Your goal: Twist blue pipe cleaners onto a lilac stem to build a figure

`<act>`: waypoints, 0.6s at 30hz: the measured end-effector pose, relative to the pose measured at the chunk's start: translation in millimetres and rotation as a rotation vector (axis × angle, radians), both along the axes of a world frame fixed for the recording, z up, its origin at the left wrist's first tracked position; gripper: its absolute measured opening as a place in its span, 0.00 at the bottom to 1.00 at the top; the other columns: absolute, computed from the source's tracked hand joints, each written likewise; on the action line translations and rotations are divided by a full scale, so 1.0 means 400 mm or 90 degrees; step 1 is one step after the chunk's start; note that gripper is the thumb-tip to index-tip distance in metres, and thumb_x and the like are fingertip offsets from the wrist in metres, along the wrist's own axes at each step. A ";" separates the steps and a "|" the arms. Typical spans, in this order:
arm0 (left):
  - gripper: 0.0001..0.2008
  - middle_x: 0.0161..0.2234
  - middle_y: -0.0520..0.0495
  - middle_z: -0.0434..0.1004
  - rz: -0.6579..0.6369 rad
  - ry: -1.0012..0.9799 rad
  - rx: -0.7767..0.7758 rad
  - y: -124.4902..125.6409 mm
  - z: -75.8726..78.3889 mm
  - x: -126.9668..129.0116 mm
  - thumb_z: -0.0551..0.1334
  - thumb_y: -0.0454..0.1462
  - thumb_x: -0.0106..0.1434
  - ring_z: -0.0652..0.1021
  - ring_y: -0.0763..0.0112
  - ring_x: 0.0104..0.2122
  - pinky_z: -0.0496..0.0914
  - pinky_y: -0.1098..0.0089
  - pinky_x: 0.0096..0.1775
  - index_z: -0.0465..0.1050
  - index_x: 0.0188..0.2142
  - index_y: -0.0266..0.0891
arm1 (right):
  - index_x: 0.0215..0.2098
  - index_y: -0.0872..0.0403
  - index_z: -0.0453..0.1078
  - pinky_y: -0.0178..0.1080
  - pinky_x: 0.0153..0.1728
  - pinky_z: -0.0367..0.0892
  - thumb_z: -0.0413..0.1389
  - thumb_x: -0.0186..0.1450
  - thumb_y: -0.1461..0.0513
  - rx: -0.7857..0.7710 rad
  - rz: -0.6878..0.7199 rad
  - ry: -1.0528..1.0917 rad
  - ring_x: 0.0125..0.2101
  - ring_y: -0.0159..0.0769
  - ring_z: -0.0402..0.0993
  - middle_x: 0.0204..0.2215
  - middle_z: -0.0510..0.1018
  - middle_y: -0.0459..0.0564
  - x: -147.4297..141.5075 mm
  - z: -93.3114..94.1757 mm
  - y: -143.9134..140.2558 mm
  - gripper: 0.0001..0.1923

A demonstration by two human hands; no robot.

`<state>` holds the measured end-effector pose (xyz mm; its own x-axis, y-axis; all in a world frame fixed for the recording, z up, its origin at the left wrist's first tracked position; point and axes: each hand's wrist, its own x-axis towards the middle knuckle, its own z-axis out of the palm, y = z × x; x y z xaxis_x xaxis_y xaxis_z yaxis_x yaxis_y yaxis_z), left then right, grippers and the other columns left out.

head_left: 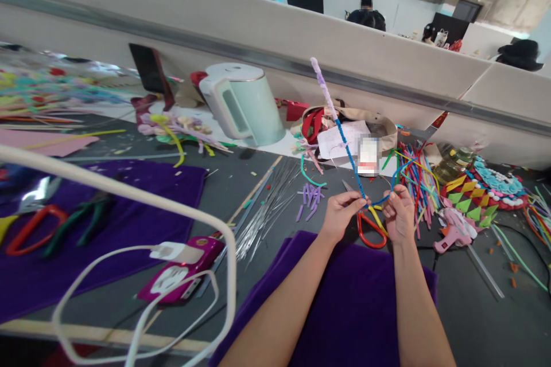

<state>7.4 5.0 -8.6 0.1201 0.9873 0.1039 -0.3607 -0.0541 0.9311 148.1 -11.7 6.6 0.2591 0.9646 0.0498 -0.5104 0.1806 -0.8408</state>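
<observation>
Between my left hand (346, 212) and my right hand (400, 215) runs a blue pipe cleaner (381, 202). My left hand pinches it where it meets the foot of a long stem (340, 126), wound blue below and pale purple at the top, which leans up and to the left. The fingers of my right hand are closed on the pipe cleaner's other stretch, and its loose end curves up past them. Scissors with orange-red handles (371, 236) lie just beneath, and a yellow piece shows beside them. Under my forearms is a purple cloth (344, 298).
A pale green kettle (253, 106) stands behind to the left. Metal wires (267, 206) and purple snippets (309, 198) lie left of my hands. Coloured pipe cleaners (419, 178) and a pink glue gun (456, 232) are on the right. A white cable (228, 275) loops above a magenta power strip (185, 272).
</observation>
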 end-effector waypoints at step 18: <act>0.07 0.26 0.46 0.76 0.100 0.202 0.275 -0.010 0.012 0.010 0.64 0.39 0.56 0.75 0.70 0.27 0.69 0.70 0.31 0.76 0.26 0.37 | 0.32 0.57 0.67 0.29 0.17 0.55 0.60 0.56 0.54 0.007 -0.219 -0.168 0.15 0.22 0.57 0.28 0.78 0.50 -0.039 -0.011 0.005 0.14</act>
